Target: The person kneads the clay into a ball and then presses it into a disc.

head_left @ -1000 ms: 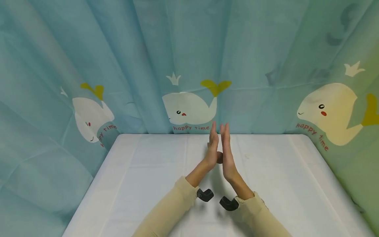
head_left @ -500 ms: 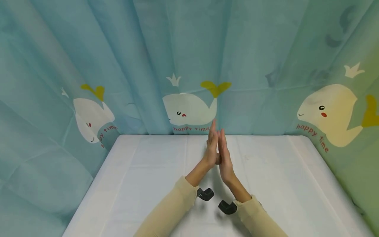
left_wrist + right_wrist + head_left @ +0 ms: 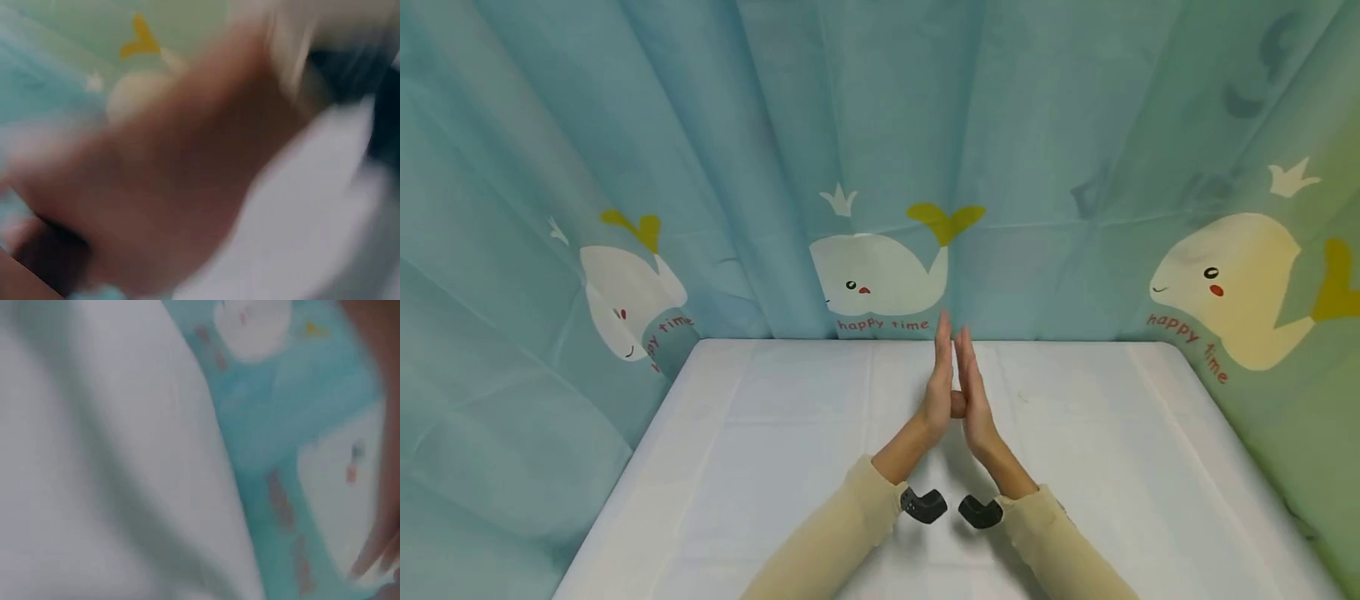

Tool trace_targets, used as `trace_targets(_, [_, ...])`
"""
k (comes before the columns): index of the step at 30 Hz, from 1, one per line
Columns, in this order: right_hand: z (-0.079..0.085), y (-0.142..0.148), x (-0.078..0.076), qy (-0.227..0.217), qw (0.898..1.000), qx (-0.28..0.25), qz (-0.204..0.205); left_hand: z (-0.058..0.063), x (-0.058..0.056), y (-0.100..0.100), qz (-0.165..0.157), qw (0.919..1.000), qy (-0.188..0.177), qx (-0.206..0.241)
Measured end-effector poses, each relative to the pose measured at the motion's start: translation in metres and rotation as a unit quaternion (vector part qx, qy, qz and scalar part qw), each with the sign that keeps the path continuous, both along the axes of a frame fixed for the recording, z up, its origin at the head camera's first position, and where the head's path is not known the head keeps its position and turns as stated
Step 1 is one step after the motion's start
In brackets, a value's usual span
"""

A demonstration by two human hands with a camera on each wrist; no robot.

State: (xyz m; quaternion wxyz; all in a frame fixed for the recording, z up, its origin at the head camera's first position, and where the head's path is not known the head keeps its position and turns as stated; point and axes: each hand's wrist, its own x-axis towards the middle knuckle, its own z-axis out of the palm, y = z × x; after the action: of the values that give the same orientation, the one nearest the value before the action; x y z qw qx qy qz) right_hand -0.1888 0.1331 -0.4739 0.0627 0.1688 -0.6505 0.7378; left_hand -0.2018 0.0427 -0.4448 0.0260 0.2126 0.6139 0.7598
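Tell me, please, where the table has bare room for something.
The white table is bare between left sleeve and left edge, also between right sleeve and right edge. Over the middle it is crowded: left hand, right hand, round brown object between, black wrist devices.

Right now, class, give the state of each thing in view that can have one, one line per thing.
Left grip: fingers straight, palm turned toward the right.
Right grip: fingers straight, palm turned toward the left.
Brown lump: between the palms, partly hidden.
Sleeves: covering the forearms.
Curtain: hanging in folds.
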Motion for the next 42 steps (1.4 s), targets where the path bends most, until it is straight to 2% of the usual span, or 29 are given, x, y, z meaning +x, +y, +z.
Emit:
trace_targets(2, [0.005,-0.008,0.009,0.017,1.000,0.005,0.009,-0.004,-0.010,-0.002,0.022,0.9997,0.002,-0.014])
trace_targets(4, [0.016,-0.010,0.012,0.046,0.999,0.014,0.003,-0.011,-0.015,-0.002,0.023,0.9992,0.001,-0.032])
trace_targets(6, [0.027,-0.007,0.007,0.068,0.997,0.020,-0.013,-0.016,-0.013,0.000,0.007,0.9990,-0.005,-0.044])
trace_targets(9, [0.038,0.004,-0.011,0.077,0.994,0.060,-0.051,-0.019,-0.002,0.005,-0.021,0.9985,-0.016,-0.049])
trace_targets(13, [0.028,0.019,-0.025,0.037,0.994,0.084,-0.063,-0.003,0.010,0.008,-0.024,0.9996,-0.005,-0.017])
trace_targets(15, [0.017,0.017,-0.022,0.018,0.996,0.072,-0.051,0.008,0.008,0.007,-0.014,0.9999,0.005,0.001])
trace_targets(17, [0.009,0.009,-0.012,0.023,0.998,0.049,-0.032,0.012,0.001,0.004,0.004,0.9997,0.023,-0.004])
trace_targets(19, [0.009,-0.003,0.000,0.033,0.999,0.028,-0.016,0.008,-0.009,0.000,0.026,0.9989,0.034,-0.020])
trace_targets(22, [0.022,-0.012,0.011,0.058,0.998,0.025,-0.013,-0.007,-0.019,-0.005,0.034,0.9960,0.044,-0.069])
trace_targets(24, [0.032,-0.011,0.008,0.067,0.997,0.037,-0.023,-0.016,-0.018,-0.006,0.025,0.9946,0.046,-0.089])
trace_targets(26, [0.038,-0.006,0.000,0.072,0.995,0.057,-0.036,-0.020,-0.013,-0.004,0.012,0.9949,0.043,-0.090])
trace_targets(28, [0.034,-0.001,-0.011,0.071,0.994,0.069,-0.041,-0.018,-0.009,-0.003,0.000,0.9962,0.047,-0.074])
trace_targets(30, [0.024,0.002,-0.018,0.050,0.996,0.067,-0.041,-0.009,-0.005,-0.002,-0.010,0.9973,0.050,-0.054])
trace_targets(32, [0.012,0.001,-0.015,0.036,0.997,0.064,-0.032,0.001,-0.004,-0.004,-0.010,0.9971,0.065,-0.039])
trace_targets(35, [0.003,-0.008,0.001,0.038,0.998,0.045,-0.005,0.008,-0.010,-0.008,0.018,0.9955,0.086,-0.036])
trace_targets(38, [0.011,-0.015,0.015,0.078,0.996,0.039,0.011,0.001,-0.016,-0.010,0.041,0.9941,0.081,-0.060])
trace_targets(40, [0.021,-0.014,0.015,0.100,0.994,0.042,0.002,-0.006,-0.014,-0.009,0.030,0.9945,0.068,-0.074])
trace_targets(42, [0.030,-0.008,0.007,0.105,0.993,0.050,-0.016,-0.013,-0.008,-0.007,0.006,0.9957,0.055,-0.075])
